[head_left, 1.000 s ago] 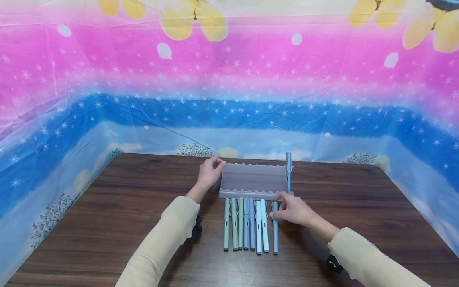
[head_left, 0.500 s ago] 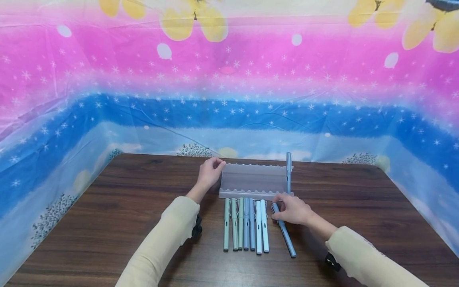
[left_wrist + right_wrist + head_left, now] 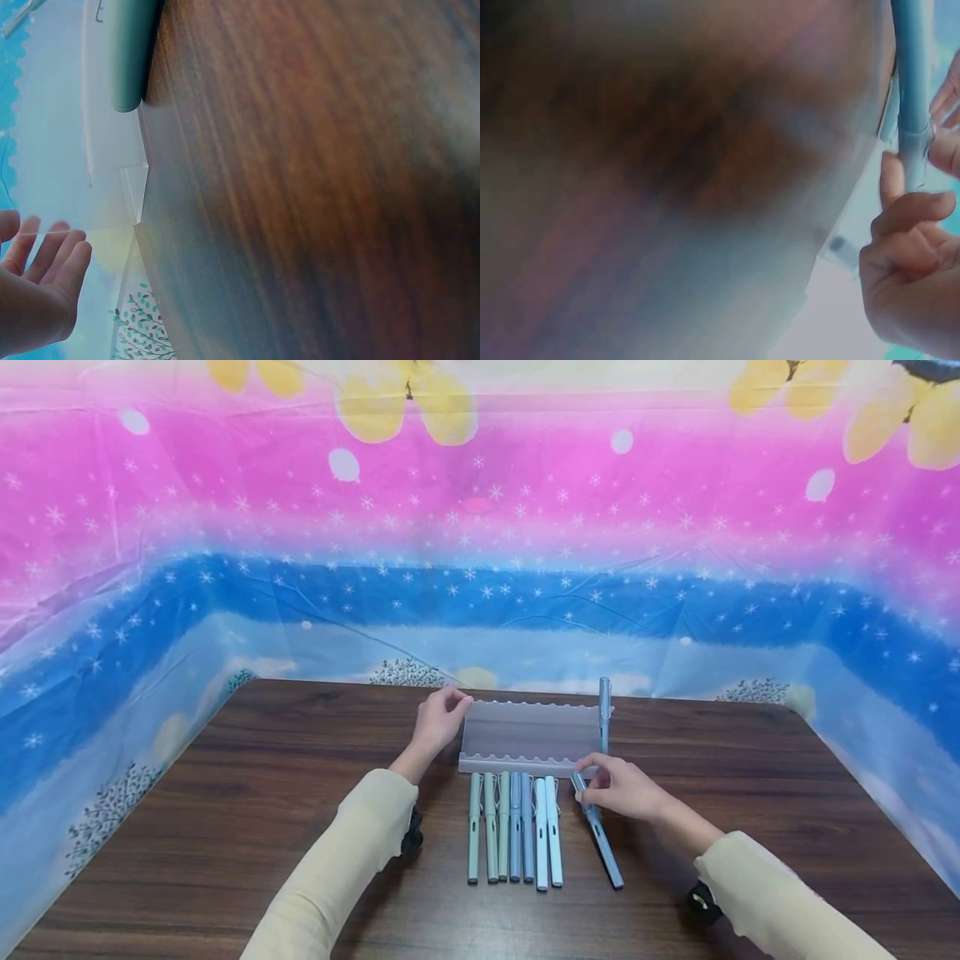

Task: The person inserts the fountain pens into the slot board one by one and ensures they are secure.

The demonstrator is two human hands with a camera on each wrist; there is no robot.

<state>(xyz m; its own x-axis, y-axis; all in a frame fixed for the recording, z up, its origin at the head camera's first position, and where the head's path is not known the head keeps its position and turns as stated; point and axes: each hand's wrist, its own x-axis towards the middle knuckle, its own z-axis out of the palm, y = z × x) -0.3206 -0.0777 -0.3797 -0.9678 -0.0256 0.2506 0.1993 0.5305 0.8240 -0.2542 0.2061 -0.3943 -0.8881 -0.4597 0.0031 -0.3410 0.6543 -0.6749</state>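
We are pinching a slender grey-blue pen (image 3: pixel 602 841) in our right hand (image 3: pixel 624 789), just before the translucent scalloped plastic rack (image 3: pixel 532 731); the pen's near end is perhaps touching the dark wooden table (image 3: pixel 255 768). Our left hand (image 3: pixel 438 722) is gripping the rack; we should be lifting smoothly.

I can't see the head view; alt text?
Right hand pinches a slanted blue pen by its far end; left hand holds a clear rack by its left edge, one pen standing at its right end. Seven more pens lie in front.
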